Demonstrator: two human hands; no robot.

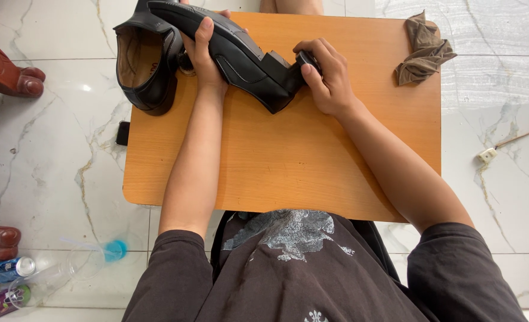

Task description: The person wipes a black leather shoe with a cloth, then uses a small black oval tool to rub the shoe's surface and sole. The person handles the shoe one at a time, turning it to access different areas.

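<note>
Head view: left grip (207,53) clenched around black shoe (240,56); right grip (327,77) clamps its heel; second shoe (145,62) empty at 10 o'clock on surface (288,161).

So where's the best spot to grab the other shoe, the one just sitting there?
Probably by the heel rim of the second shoe, coming from above. It sits upright at the table's left corner with its opening facing up, so fingers can hook inside and a thumb can pinch the back. The left hand is closest.

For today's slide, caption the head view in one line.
Left hand grips a black shoe on a wooden table; right hand at its heel.
</note>
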